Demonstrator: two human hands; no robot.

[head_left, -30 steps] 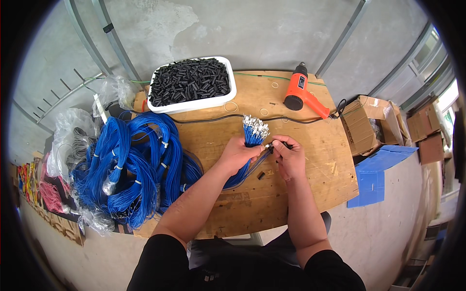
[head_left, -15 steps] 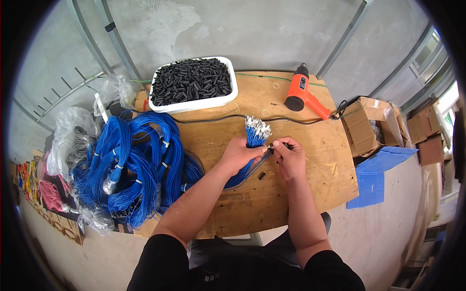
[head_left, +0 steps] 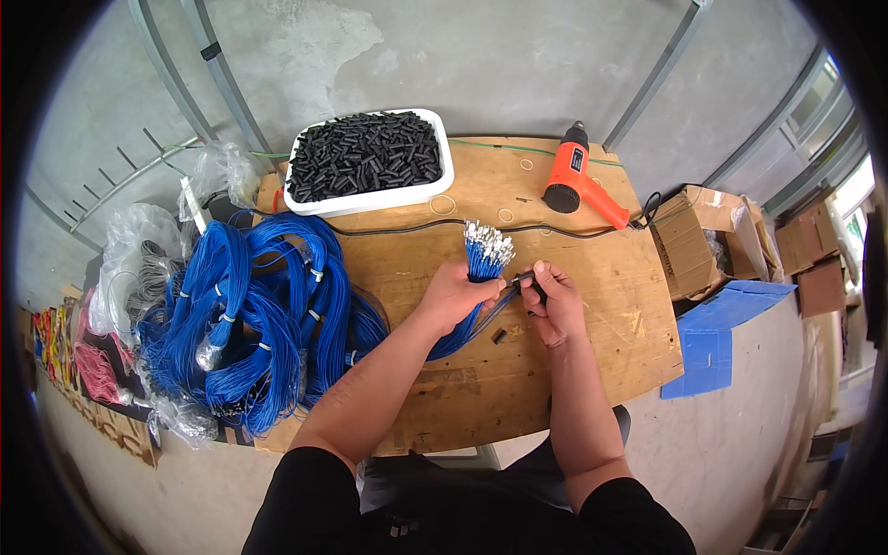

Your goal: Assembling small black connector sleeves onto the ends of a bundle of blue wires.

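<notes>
My left hand [head_left: 451, 294] is closed around a bundle of blue wires [head_left: 484, 263], whose white and metallic terminal ends [head_left: 488, 239] fan upward above the thumb. Close beside it, my right hand [head_left: 559, 310] pinches a short black sleeve [head_left: 524, 277] at the end of a wire coming off the left hand's side. More black pieces seem tucked in the right palm, mostly hidden by the fingers. One loose black sleeve [head_left: 499, 336] lies on the wooden table [head_left: 610, 342] just below the hands.
A white tub [head_left: 388, 201] full of black sleeves stands at the back. An orange heat gun [head_left: 577, 176] lies back right; its black cord [head_left: 407, 227] crosses the table. Coiled blue wire bundles [head_left: 240, 314] cover the left side. Cardboard boxes [head_left: 686, 245] stand at right.
My right fingers and thumb have shifted slightly, so the black sleeve between them shows more plainly. My left hand and the wire bundle have barely moved.
</notes>
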